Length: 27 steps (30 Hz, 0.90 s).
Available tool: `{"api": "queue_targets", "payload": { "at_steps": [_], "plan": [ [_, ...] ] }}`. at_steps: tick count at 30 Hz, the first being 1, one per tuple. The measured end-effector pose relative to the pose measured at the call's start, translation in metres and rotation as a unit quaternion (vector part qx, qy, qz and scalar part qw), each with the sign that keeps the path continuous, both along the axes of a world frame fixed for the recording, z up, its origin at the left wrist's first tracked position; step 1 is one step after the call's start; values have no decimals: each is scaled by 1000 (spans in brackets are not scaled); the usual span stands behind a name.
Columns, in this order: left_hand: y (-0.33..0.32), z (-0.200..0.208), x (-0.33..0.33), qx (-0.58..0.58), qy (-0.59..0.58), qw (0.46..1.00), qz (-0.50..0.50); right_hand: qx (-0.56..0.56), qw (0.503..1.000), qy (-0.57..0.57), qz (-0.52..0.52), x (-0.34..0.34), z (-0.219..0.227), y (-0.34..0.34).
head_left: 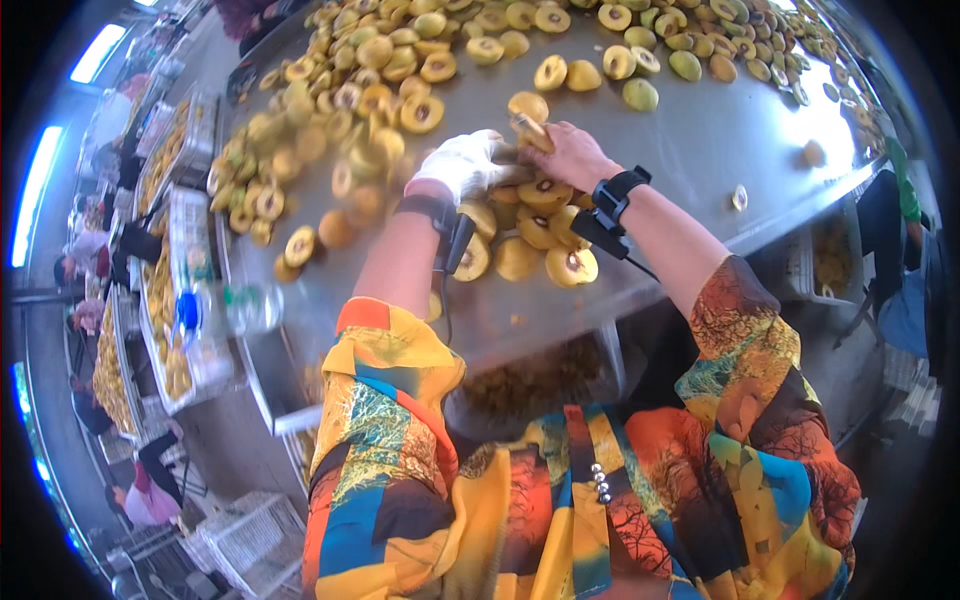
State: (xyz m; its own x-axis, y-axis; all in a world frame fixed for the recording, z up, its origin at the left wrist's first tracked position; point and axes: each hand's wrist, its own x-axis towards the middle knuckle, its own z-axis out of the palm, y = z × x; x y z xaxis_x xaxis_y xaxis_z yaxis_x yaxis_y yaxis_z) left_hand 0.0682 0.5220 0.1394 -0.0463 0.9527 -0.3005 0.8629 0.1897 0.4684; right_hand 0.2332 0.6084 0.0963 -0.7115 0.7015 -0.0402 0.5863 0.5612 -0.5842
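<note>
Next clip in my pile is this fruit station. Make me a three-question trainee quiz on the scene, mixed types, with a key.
1. True or false: the white glove is on the right hand.
2. Short answer: what is strapped on just behind each hand?
3. Fill in the blank: the cut fruit halves lie on a shiny grey ____ table.

Key:
1. False; the left hand wears it, and the right hand is bare.
2. A black device.
3. Metal.

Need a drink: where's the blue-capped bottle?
In the head view, the bottle is left of the left forearm, by the left edge of the metal table.
</note>
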Motion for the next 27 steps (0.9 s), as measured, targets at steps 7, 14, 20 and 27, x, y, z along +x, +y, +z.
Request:
{"api": "queue_targets", "payload": {
  "at_steps": [7,14,20,27],
  "plan": [
    [-155,8,-3,168,168,971,0,163,986,-21,20,2,31,-118],
    [-267,61,36,110,183,965,151,86,985,145,32,61,79,-165],
    [-253,-10,43,59,312,939,135,-2,976,208,59,109,35,-252],
    [-227,-1,51,30,217,962,162,-46,986,160,-24,169,4,-295]
  ]
}}
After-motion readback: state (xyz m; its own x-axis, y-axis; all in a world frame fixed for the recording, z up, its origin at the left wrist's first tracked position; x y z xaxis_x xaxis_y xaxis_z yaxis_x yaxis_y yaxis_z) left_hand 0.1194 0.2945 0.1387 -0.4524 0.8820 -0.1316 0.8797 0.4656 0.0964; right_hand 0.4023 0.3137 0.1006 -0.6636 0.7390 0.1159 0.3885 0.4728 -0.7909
